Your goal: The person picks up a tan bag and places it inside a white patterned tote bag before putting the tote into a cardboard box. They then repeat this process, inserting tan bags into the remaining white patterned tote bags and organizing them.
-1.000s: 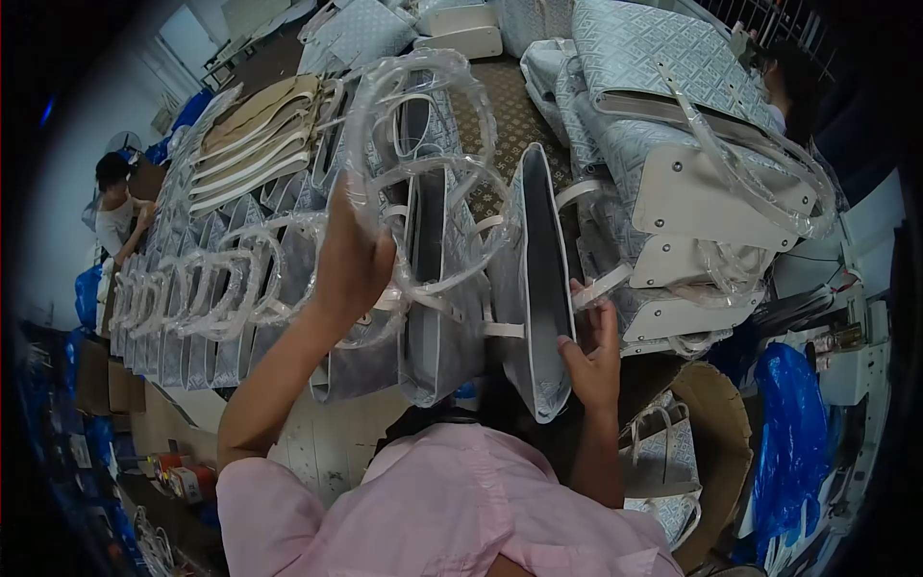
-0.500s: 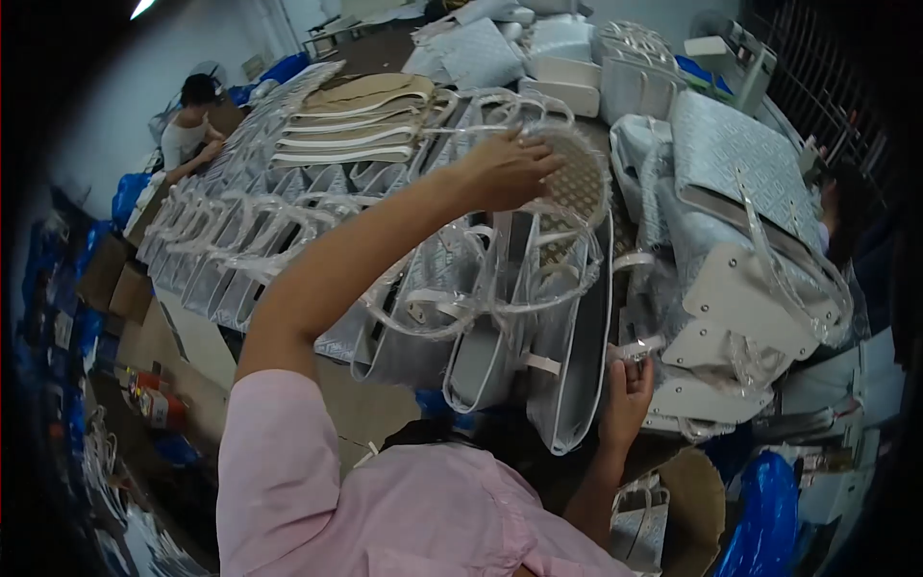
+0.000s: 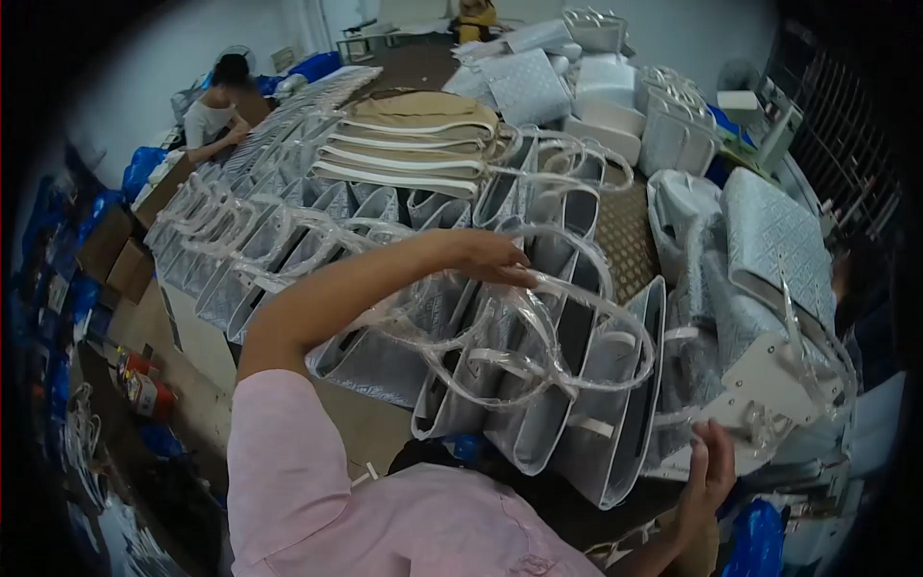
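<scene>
Several grey-white patterned tote bags (image 3: pixel 604 460) stand side by side at the front of the table, with plastic-wrapped handles looping over their tops. My left hand (image 3: pixel 492 258) reaches across above them, its fingers closed on a wrapped bag handle (image 3: pixel 601 300). Part of that grip is hidden by the back of the hand. At the lower right, my right hand (image 3: pixel 710 473) is raised with fingers apart, holding nothing. It is near the white panel of a bag (image 3: pixel 760 385) and right of the front row.
Tan pieces with white edging (image 3: pixel 409 144) lie stacked on the bag row. More patterned bags (image 3: pixel 779 236) pile up at right. A person (image 3: pixel 213 120) sits at the far left. Cardboard boxes (image 3: pixel 130 271) stand on the left, and a blue plastic bag (image 3: pixel 757 539) is at lower right.
My left hand has come down, and the handle loop has swung toward me. My right hand has let go of a wrapped strap and moved right and down. The camera view has shifted.
</scene>
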The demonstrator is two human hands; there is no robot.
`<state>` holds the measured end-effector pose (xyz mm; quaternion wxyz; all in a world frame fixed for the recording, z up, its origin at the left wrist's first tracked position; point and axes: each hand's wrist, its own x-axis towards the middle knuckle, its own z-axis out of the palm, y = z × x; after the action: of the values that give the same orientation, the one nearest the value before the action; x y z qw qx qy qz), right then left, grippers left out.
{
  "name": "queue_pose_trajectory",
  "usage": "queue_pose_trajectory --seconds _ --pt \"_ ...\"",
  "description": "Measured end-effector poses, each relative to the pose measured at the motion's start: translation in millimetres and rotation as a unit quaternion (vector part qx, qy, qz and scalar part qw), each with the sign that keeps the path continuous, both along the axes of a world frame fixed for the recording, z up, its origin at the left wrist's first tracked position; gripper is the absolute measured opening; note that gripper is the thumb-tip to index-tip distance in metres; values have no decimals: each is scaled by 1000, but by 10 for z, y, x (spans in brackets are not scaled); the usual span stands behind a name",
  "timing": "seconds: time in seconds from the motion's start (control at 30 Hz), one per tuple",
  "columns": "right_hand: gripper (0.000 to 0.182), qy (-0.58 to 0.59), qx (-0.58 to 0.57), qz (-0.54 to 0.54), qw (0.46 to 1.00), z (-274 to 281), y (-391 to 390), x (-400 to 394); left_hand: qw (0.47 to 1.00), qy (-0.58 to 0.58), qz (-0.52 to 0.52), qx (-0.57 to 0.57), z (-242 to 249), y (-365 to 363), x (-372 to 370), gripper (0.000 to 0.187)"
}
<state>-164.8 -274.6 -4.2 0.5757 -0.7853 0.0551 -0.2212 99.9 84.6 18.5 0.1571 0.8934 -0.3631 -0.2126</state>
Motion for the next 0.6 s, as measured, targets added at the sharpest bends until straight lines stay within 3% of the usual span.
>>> queue_pose_trajectory --seconds 0.13,0.2,0.27,0.3,0.37,0.4,0.47,0.5,0.6 --pt "59 81 -164 96 978 75 572 595 997 39 -47 -56 -35 341 105 55" --pt "64 106 -47 83 990 -88 747 796 993 -3 -85 -76 -59 469 14 49" --pt "66 135 -128 10 983 -271 773 999 986 -18 -155 -55 6 563 -5 44" --pt "66 116 -83 -24 989 -248 794 1091 983 -15 -175 -57 35 593 4 44" --pt "58 59 11 -85 995 -200 839 1199 910 -287 -296 -34 86 674 -1 44" --pt "58 59 12 -96 994 -158 913 1196 889 -332 -316 -3 139 696 -2 38" --pt "45 73 134 -31 988 20 1130 1220 875 -356 -330 -6 258 740 -1 35" --pt "45 75 136 -36 987 133 1276 1213 865 -374 -334 -5 279 773 -43 31" --pt "37 -61 116 45 990 649 1766 1275 852 -388 -347 -60 373 920 -261 27"
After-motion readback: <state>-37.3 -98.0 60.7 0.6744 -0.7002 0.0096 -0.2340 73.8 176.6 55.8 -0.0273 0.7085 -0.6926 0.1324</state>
